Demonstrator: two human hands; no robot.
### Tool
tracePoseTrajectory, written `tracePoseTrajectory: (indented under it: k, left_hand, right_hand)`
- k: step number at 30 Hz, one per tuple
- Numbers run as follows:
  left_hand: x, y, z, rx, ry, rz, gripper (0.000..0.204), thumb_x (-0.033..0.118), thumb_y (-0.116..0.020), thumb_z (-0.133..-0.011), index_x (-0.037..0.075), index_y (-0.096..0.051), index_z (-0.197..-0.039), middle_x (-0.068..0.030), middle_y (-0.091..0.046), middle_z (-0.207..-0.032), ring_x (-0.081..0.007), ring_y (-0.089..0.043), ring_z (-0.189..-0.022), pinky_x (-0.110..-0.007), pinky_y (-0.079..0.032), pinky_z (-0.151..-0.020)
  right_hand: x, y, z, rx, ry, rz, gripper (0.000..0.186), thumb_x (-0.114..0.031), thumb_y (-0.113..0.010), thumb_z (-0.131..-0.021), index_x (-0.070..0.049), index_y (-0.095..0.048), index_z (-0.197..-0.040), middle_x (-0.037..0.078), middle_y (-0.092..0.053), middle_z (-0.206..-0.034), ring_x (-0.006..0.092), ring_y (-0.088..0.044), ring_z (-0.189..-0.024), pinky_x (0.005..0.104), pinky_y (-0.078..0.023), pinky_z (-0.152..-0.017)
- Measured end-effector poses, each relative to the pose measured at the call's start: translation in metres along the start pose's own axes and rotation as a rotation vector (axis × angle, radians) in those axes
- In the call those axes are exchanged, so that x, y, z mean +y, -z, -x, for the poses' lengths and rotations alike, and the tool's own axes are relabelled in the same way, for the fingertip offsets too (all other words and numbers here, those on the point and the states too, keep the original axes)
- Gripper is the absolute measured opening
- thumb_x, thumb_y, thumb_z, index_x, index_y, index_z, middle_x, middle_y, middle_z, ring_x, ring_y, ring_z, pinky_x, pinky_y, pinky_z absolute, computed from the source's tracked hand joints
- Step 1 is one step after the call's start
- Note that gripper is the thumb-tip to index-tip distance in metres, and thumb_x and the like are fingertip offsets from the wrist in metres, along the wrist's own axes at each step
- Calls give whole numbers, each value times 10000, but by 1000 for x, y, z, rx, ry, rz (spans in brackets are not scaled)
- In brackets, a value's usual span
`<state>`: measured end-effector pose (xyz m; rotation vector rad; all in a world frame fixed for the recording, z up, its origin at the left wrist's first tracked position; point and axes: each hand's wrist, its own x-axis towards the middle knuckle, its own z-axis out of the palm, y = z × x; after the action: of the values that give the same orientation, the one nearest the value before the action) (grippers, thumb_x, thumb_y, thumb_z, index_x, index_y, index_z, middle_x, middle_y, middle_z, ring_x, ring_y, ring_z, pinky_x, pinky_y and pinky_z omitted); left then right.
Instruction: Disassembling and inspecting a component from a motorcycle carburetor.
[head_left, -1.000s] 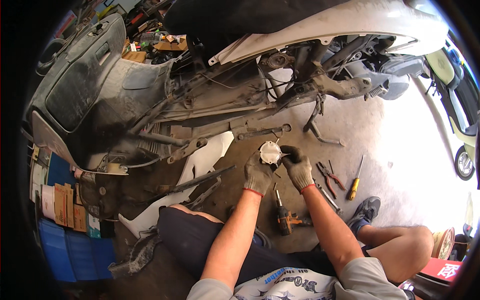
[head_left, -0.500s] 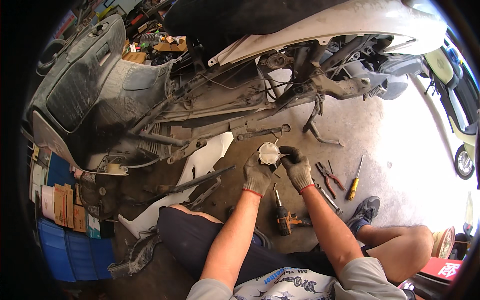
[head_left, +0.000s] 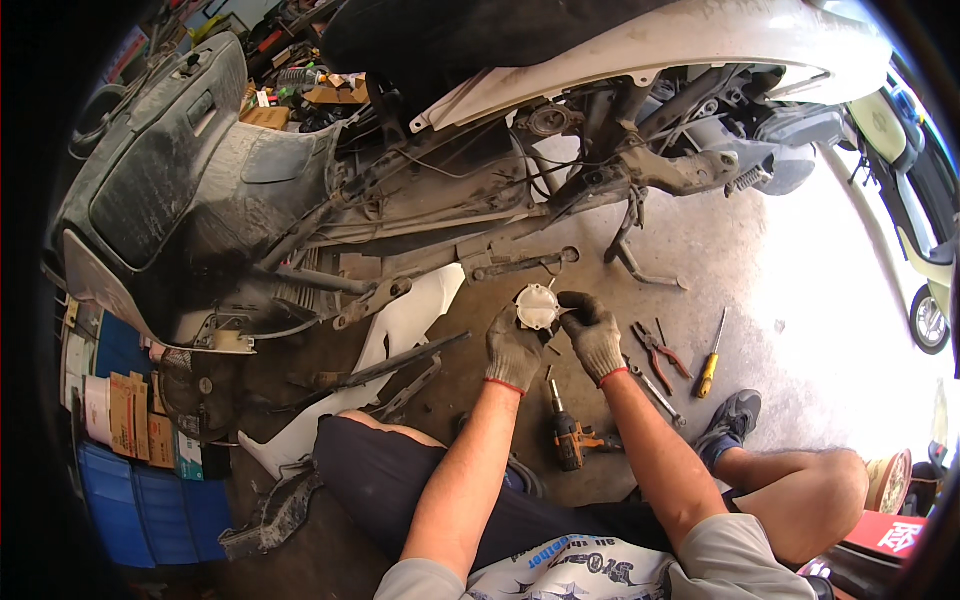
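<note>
Between the hands: one small round white plastic part (head_left: pixel 537 307), dusty, held above the concrete floor (head_left: pixel 760 300).
Left hand (head_left: pixel 514 348): grey knit glove, fingers clamped on the part's lower edge.
Right hand (head_left: pixel 592 333): gloved, pinching its right rim.
Floor tools: one yellow-handled screwdriver (head_left: pixel 711 361), one red-handled pliers (head_left: pixel 660 352), one orange cordless drill (head_left: pixel 568 432).

Two gloved hands, left hand (head_left: pixel 514 350) and right hand (head_left: pixel 593 335), one round white part (head_left: pixel 537 306), one cordless drill (head_left: pixel 568 440), one yellow-handled screwdriver (head_left: pixel 709 368), one pair of red-handled pliers (head_left: pixel 660 352), one stripped scooter (head_left: pixel 400 170), one loose white panel (head_left: pixel 395 335)
</note>
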<state>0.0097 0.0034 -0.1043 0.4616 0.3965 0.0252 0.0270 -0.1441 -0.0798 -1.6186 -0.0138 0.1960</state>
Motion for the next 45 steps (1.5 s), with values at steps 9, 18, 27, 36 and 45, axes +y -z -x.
tracePoseTrajectory:
  k: [9,18,27,36,45]
  left_hand:
    - [0,2,-1,-2,8,-2,471,343,-484,-935,40,-537,-1292,-159,-570,-1276,-338,-560,-1120,-487,-485,-920]
    - [-1,5,-3,14,-5,-25,486,361,-480,-937,48,-535,-1305,-147,-569,-1294,-326,-552,-1158,-479,-474,-953]
    - [-3,1,-4,-68,-39,-51,432,319,-447,-971,38,-541,-1286,-145,-611,-1231,-298,-609,-1065,-460,-532,-878]
    - [-10,-2,-1,-104,-47,-70,370,254,-486,-989,22,-555,-1269,-122,-616,-1222,-257,-613,-1062,-399,-533,-895]
    - [-10,-13,7,-73,-42,-89,365,229,-449,-1016,12,-539,-1295,-117,-603,-1260,-239,-598,-1116,-370,-497,-964]
  right_hand:
    - [9,-2,-3,0,15,-18,325,-84,-617,-843,-20,-644,-1160,87,-709,-956,141,-655,-857,274,-506,-791]
    - [-2,-4,4,46,150,86,390,-110,-699,-795,-68,-640,-1178,133,-658,-1093,236,-656,-949,343,-523,-835]
    - [-6,-15,15,141,544,543,572,-129,-770,-726,-124,-557,-1257,142,-539,-1275,344,-530,-1171,430,-453,-973]
    - [-3,-19,12,140,528,505,542,-143,-767,-736,-87,-550,-1230,146,-547,-1254,345,-539,-1158,418,-459,-967]
    - [0,-18,10,126,504,475,534,-140,-767,-741,-74,-554,-1227,142,-554,-1244,329,-574,-1122,407,-494,-926]
